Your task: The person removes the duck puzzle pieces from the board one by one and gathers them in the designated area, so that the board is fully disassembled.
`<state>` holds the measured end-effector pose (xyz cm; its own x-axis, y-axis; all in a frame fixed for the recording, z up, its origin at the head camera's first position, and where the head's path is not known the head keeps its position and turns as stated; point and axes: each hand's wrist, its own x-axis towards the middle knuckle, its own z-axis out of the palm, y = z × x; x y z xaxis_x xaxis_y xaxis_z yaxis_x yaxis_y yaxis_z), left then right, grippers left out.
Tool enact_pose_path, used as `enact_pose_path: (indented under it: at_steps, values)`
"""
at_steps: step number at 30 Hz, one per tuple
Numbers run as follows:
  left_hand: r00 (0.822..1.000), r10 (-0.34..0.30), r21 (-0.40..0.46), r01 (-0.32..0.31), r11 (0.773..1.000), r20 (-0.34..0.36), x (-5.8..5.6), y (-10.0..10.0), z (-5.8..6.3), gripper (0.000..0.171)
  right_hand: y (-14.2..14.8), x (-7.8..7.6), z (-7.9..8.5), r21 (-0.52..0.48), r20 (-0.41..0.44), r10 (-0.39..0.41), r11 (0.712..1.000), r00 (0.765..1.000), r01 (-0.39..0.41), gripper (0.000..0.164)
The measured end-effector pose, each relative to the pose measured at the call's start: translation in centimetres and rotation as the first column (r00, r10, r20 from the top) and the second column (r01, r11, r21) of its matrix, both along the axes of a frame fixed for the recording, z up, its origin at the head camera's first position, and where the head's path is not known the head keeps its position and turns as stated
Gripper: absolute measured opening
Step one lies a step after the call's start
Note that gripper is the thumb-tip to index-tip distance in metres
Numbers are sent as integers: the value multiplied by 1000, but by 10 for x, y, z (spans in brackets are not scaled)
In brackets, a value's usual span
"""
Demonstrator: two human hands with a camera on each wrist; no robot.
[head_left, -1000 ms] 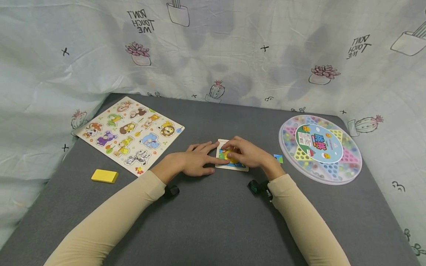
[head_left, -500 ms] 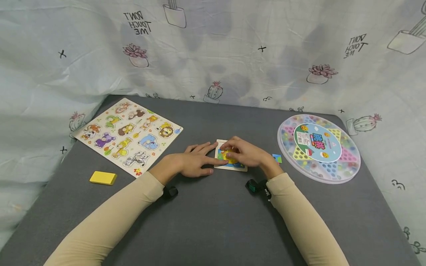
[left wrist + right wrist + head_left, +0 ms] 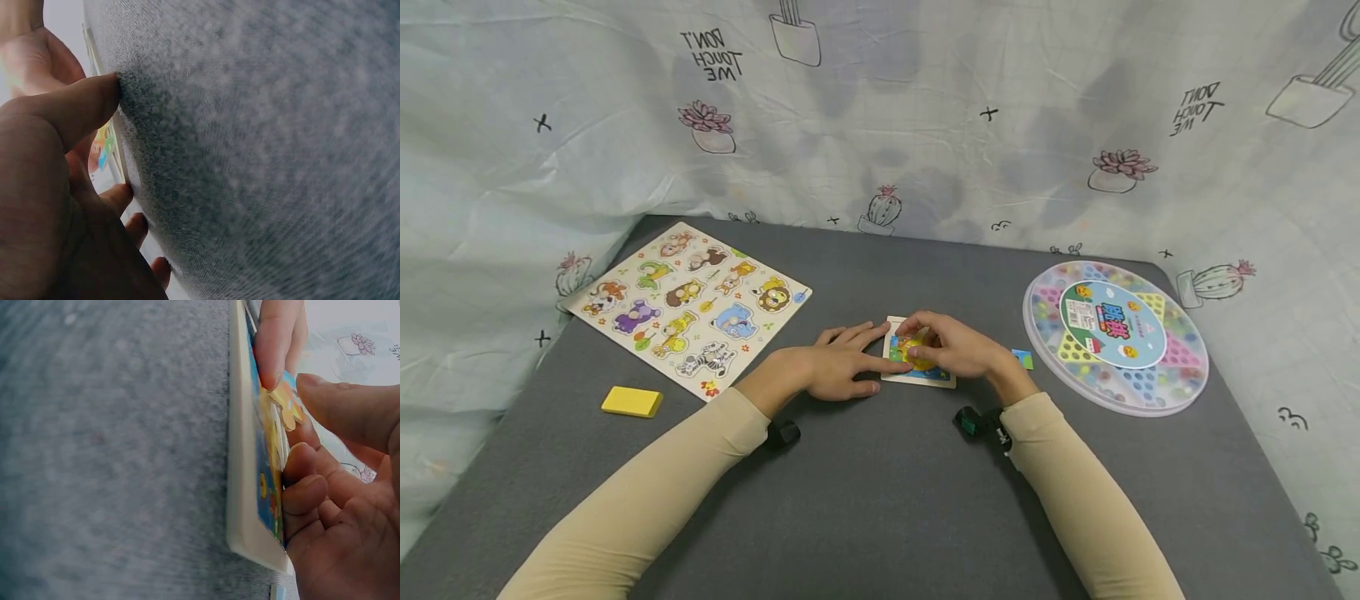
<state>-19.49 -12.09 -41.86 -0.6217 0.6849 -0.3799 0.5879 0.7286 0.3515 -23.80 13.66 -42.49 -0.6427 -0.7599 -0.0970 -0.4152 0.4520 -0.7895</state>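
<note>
A small jigsaw tray (image 3: pixel 917 382) with a pale border and a colourful picture lies on the grey table between both hands. My left hand (image 3: pixel 838 368) lies with fingers spread at the tray's left side, one finger reaching over the picture. My right hand (image 3: pixel 958 346) is above the tray. In the right wrist view its thumb and a finger pinch a yellow and blue puzzle piece (image 3: pixel 289 407), tilted up from the picture. The other fingers curl down by the tray. A left fingertip (image 3: pixel 270 369) is close to that piece. Most of the picture is covered in the head view.
A loose blue and green piece (image 3: pixel 1022 359) lies right of the tray, beside a round Chinese checkers board (image 3: pixel 1116 383). At the left are a large animal puzzle board (image 3: pixel 655 321) and a yellow block (image 3: pixel 632 402). A patterned curtain (image 3: pixel 940 142) hangs behind.
Both hands stay almost in place. The right thumb and fingers have shifted slightly over the tray. The head view has moved a little.
</note>
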Motion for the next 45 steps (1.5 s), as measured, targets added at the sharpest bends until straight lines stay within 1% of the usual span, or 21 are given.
enact_pose_path:
  at_steps: [4,6,8,12,14,20,25,30,33,38,45]
  values:
    - [1000,0,-2,0,1000,-1,0,0,-1,54,0,0,-3,-42,-16,19,999,1000,-20,30]
    - [1000,8,-29,-8,1000,-1,4,2,6,54,0,1,-5,-52,-25,25,998,999,-26,31]
    - [1000,10,-46,-10,999,-11,4,3,6,54,-1,1,-6,-54,-34,24,998,999,-26,31]
    - [1000,17,-58,-18,998,-21,4,4,6,54,-1,2,-6,-40,-54,-4,999,999,2,30]
    - [1000,19,-55,-20,998,-19,4,4,5,54,0,3,-5,-36,-78,-20,999,997,17,30]
    - [1000,25,-50,-25,998,-18,4,5,5,53,4,5,-3,-67,-135,-46,997,990,37,30]
    - [999,28,-51,-29,998,-15,6,4,6,53,12,6,2,-99,-126,-61,994,990,49,30]
    - [999,33,-48,-33,998,-5,5,5,7,54,21,7,11,-142,-114,-73,988,991,56,30]
    - [999,35,-46,-35,998,-1,3,4,5,54,27,7,16,-142,-113,-70,988,991,54,32]
    - [999,32,-25,-31,999,10,3,3,4,55,38,8,21,-138,-77,-100,986,992,89,32]
    - [1000,27,1,-27,1000,9,1,2,0,54,56,14,21,-145,-45,-135,981,990,128,33]
